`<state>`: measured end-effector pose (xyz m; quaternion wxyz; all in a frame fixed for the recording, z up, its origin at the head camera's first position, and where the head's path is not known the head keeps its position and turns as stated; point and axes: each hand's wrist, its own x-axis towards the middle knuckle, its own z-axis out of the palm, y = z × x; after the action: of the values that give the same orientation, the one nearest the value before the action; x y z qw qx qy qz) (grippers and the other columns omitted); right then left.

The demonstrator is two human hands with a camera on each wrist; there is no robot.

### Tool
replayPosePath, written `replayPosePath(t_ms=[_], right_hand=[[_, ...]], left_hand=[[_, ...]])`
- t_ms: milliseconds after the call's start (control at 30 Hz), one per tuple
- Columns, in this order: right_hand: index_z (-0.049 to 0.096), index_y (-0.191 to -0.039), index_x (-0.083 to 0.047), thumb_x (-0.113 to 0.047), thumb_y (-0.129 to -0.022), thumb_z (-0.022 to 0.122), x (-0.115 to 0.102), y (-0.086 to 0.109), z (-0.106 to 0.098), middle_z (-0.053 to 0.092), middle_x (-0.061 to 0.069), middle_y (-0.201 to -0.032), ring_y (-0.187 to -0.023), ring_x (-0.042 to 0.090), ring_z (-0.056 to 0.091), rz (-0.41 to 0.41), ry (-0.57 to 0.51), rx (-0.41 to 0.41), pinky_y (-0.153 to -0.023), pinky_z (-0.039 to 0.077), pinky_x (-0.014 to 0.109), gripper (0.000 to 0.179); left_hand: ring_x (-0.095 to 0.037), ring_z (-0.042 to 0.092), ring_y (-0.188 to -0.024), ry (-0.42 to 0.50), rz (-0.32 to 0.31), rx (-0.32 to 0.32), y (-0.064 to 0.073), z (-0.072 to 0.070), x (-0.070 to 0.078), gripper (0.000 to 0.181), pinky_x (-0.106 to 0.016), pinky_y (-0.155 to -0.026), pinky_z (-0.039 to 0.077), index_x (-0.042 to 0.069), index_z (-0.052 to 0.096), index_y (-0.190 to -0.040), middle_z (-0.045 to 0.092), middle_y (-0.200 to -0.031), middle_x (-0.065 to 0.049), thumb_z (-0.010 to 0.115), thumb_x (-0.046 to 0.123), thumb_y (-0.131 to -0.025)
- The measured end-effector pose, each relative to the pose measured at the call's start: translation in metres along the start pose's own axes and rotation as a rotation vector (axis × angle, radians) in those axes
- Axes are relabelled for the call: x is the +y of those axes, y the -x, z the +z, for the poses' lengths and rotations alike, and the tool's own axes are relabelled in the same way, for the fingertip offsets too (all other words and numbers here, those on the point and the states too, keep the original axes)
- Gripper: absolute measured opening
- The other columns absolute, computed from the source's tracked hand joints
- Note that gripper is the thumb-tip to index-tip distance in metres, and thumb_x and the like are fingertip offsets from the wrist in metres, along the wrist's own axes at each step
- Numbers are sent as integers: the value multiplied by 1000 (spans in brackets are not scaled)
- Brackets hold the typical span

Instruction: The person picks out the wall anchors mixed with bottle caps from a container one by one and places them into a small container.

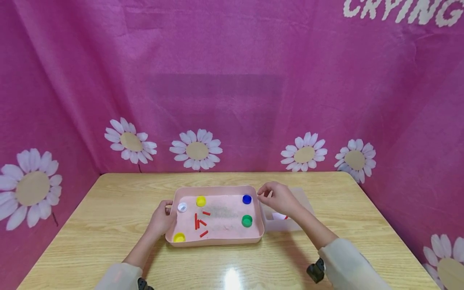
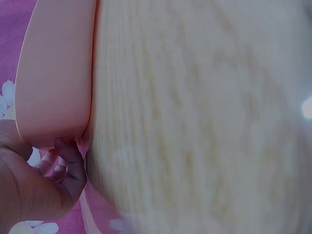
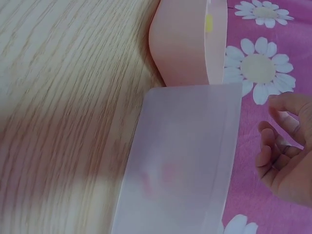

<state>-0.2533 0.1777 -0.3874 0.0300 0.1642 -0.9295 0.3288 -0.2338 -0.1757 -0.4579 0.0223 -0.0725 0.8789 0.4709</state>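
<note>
A pink tray lies on the table. In it are a white cap, a yellow cap, a second yellow cap, a blue cap and a green cap. Several short red sticks lie scattered toward its left half. My left hand holds the tray's left end, its fingers curled against the outer wall in the left wrist view. Above the translucent box, close to the tray's right rim, my right hand hovers with loosely bent fingers and nothing visible in them.
The box stands against the tray's right side, with something white and red inside, partly behind my right arm. A wooden table carries both. A magenta curtain with daisies hangs behind and at the sides.
</note>
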Motion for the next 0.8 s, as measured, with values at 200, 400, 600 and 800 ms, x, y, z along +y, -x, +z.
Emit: replayPosePath(t_ms=[200, 400, 600, 800], right_hand=[[68, -86, -8, -16, -83, 66, -8, -2, 5, 60, 4, -79, -65, 12, 47, -29, -7, -24, -61, 41, 24, 8], [66, -81, -10, -15, -83, 67, -14, -4, 12, 59, 1, -78, -70, 12, 48, -61, -16, -45, -62, 42, 24, 5], [66, -79, -10, -13, -81, 68, -21, -6, 23, 60, 0, -76, -70, 11, 50, -124, -65, -57, -60, 41, 21, 4], [65, -82, -10, -14, -81, 68, -29, -8, 36, 58, -1, -78, -68, 9, 48, -135, -63, -95, -59, 41, 20, 4]], left_hand=[[-22, 54, -79, -5, 14, 2, 0, 0, 1, 42, -25, -61, 46, -5, 39, -129, 53, -92, -17, 49, 6, -89], [-22, 54, -78, 1, 20, 6, 0, 1, 1, 42, -24, -60, 46, -5, 40, -128, 54, -91, -17, 49, 5, -88], [-22, 53, -77, -7, 23, 8, 0, 0, 1, 42, -24, -59, 45, -5, 39, -128, 52, -89, -16, 48, 4, -88], [-22, 52, -78, -14, 10, 5, 0, 0, 1, 42, -24, -60, 45, -4, 39, -129, 52, -90, -16, 49, 6, -89]])
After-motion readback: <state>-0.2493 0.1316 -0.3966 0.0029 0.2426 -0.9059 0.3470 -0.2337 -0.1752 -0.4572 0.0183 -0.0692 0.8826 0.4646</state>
